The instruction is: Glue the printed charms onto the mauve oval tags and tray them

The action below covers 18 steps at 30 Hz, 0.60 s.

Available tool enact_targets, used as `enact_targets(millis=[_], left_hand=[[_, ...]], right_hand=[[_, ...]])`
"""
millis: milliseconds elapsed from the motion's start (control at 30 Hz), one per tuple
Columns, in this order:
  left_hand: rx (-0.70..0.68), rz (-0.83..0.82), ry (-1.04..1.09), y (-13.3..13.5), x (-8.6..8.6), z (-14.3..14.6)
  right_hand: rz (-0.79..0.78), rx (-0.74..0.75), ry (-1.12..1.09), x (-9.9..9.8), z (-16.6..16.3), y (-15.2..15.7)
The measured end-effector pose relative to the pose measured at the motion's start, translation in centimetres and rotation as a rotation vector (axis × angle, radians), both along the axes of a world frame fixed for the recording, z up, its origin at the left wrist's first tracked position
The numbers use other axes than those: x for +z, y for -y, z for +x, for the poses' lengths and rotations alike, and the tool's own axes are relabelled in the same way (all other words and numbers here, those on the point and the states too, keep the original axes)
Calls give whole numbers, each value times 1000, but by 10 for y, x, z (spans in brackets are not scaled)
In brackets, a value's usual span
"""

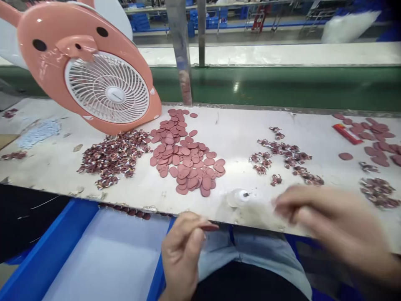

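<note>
My left hand [183,251] is at the table's front edge. Its thumb and fingers pinch a flat reddish-brown oval piece [209,227], seen nearly edge-on. Over the table to the right, my right hand [332,225] is smeared by motion; its fingers look bent, but whether they hold anything is unclear. Between the hands stands a small whitish, see-through container [238,197] with a thin dark tip. Beyond it lies a heap of similar oval pieces [191,167], some with small holes. Small dark-red and white figure-like parts [285,154] are scattered nearest to my right hand.
A pink animal-shaped fan [40,75] stands at the back left, behind a pile of small dark-red parts [109,156]. At the right lie a red tool-like object [347,134] and more ovals [376,129]. A blue-rimmed bin [75,217] sits below the edge. Behind runs a green belt [250,85].
</note>
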State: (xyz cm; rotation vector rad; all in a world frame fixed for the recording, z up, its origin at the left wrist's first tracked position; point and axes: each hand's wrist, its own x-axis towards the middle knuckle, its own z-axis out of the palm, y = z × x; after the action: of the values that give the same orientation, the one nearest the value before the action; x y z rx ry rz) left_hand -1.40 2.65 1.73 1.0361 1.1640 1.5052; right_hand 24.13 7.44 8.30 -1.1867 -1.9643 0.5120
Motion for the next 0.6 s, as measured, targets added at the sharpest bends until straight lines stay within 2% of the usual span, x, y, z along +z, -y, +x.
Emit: enact_targets(millis=[33, 67, 133, 233, 300, 367, 400, 533, 600], left_hand=[[-60, 47, -15, 5, 1, 5], [-130, 77, -35, 8, 2, 9], [-267, 84, -78, 13, 4, 14], [-424, 25, -107, 14, 4, 13], [-515, -21, -81, 15, 1, 11], [-582, -53, 4, 16, -5, 10], [-581, -72, 66, 18, -9, 10], [-398, -191, 305, 23, -19, 12], [-323, -276, 389, 24, -20, 12]], right_hand=[[-94, 120, -115, -7, -16, 24], [-177, 172, -208, -15, -30, 42], [-338, 174, -314, -31, -51, 62], [-613, 221, -467, -46, -62, 68], [-731, 305, -505, -49, -60, 67], [-687, 318, -434, -49, -54, 65], [-619, 271, -384, -49, -50, 63], [-303, -155, -250, -60, -43, 43], [-220, -261, -172, -68, -46, 29]])
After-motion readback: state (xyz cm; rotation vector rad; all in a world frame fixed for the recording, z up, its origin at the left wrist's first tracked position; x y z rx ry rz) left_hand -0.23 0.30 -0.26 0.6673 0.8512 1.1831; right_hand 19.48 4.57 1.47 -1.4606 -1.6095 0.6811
